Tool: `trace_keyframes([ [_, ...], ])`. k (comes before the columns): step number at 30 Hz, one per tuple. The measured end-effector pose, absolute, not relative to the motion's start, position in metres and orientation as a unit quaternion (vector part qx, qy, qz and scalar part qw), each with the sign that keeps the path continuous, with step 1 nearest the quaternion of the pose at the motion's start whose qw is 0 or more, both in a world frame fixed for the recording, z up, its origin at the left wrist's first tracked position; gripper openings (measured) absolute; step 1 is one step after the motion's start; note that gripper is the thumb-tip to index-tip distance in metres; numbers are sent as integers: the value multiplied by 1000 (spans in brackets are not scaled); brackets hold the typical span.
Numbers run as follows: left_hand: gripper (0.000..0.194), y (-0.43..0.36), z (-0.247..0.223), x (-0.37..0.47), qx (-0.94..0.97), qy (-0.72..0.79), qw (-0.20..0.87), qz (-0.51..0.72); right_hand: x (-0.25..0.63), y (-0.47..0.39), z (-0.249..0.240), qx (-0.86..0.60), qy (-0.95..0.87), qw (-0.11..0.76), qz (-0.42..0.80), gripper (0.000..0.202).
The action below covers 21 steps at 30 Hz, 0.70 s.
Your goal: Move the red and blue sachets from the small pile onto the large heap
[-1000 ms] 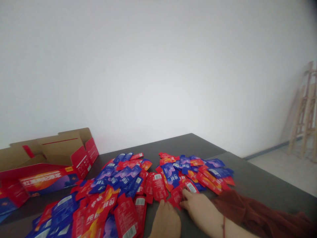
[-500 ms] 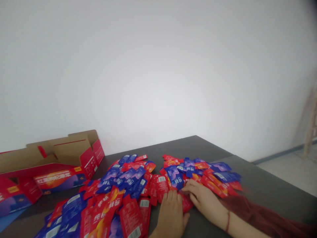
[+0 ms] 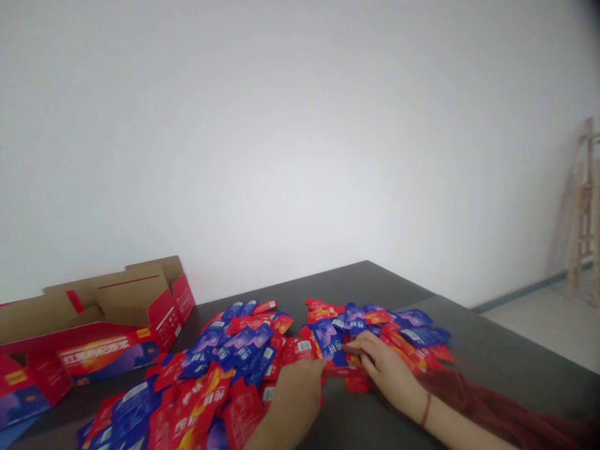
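Observation:
My left hand [image 3: 297,390] is closed in a pinch at the near edge of the packets, with the end of a red sachet [image 3: 335,372] at its fingertips. Curled fingers of my right hand [image 3: 382,362] rest against the right-hand pile, beside a blue-purple sachet [image 3: 329,340]; what they pinch, if anything, is hidden. Beyond the left hand lies a red sachet with a barcode [image 3: 300,347]. A bigger heap of red and blue sachets [image 3: 201,400] spreads to the left, partly behind my left forearm.
Open red and purple cardboard boxes [image 3: 110,356] stand at the left on the dark table [image 3: 347,281], near a white wall [image 3: 300,156]. A maroon sleeve or cloth [image 3: 497,400] lies by my right forearm. A wooden stand [image 3: 584,219] is on the floor far right.
My left hand has moved slightly left and gone from lying flat to closed. A red sachet under the hands has shifted. The right hand has barely moved; the view has turned slightly right.

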<state>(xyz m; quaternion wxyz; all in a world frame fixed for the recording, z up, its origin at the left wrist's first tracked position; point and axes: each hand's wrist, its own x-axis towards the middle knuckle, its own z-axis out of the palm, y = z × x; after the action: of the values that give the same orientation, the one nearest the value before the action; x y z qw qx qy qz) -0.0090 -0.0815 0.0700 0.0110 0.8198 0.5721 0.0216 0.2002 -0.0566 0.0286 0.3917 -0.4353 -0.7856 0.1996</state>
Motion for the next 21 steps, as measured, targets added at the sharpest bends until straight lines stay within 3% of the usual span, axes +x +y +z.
trace_keyframes([
  [4, 40, -64, 110, -61, 750, 654, -53, 77, 194, -58, 21, -429, -813, 338, 204, 33],
  [8, 39, -51, 122, -107, 657, 739, -137, 57, 187, -59, 12, -428, -829, 305, 188, 36],
  [14, 33, -49, 103, -111, 640, 752, -155, -38, 187, -57, 10, -432, -833, 294, 183, 35],
  [18, 33, -50, 84, -72, 689, 693, -210, 35, 186, -59, 10, -439, -832, 284, 185, 36],
  [21, 44, -47, 57, -43, 754, 637, -140, 84, 185, -60, 10, -430, -835, 284, 191, 36],
])
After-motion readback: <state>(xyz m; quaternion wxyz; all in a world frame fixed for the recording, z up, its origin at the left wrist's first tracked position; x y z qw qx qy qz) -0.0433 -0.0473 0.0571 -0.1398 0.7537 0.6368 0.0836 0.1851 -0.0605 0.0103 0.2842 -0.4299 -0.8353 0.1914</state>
